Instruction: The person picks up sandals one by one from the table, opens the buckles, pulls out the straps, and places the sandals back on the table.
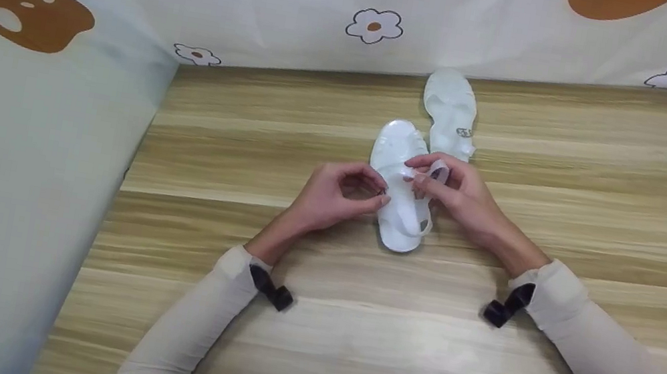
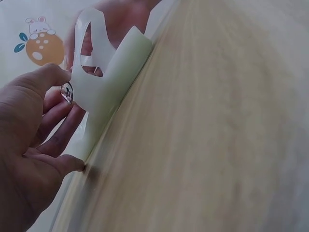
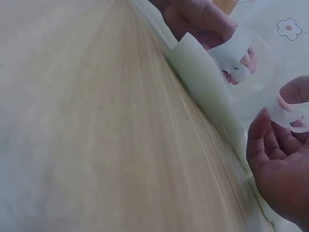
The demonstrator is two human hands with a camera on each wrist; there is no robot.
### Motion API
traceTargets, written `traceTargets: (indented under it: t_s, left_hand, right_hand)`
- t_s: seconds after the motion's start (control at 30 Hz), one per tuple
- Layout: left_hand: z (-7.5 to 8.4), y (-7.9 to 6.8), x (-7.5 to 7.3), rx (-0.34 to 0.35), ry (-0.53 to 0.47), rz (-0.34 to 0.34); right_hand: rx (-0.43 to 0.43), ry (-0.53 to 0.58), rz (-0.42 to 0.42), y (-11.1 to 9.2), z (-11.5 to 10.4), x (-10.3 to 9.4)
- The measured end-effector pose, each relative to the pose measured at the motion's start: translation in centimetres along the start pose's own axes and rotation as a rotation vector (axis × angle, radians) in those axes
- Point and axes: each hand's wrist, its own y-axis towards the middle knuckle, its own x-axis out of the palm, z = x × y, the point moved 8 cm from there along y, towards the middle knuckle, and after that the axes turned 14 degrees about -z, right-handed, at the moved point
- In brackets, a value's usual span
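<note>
A white sandal (image 1: 397,140) lies on the wooden tabletop between the two hands, toe pointing away. At its left side my left hand (image 1: 335,197) has its fingertips around a small metal buckle (image 2: 67,94). On the other side my right hand (image 1: 464,195) pinches the loose strap (image 1: 440,169) between thumb and index finger, with part of the strap looping up behind the thumb. The heel loop (image 2: 91,34) rises from the sandal's back. Beyond it, the matching white sandal (image 1: 451,88) lies with a metal buckle (image 1: 464,132) showing; the right hand partly covers its heel end.
Wood-grain tabletop (image 1: 349,338) spreads around the sandals. A printed cloth wall (image 1: 283,2) borders the back, and another (image 1: 44,132) the left side. Black wrist cameras (image 1: 281,299) are strapped to both sleeves.
</note>
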Motion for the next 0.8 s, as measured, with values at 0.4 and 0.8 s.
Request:
traceTargets:
  t_s: [0.4,0.8]
  left_hand:
    - [-0.6,-0.3,-1.0,-0.112,0.028,0.092]
    - [-0.3,-0.6,-0.2,-0.279,0.113,-0.009]
  right_hand:
    - [-0.003,0.035,0.036,-1.3,-0.3,-0.5]
    - [0.069,-0.017,0.101,-3.6,0.3,-0.9]
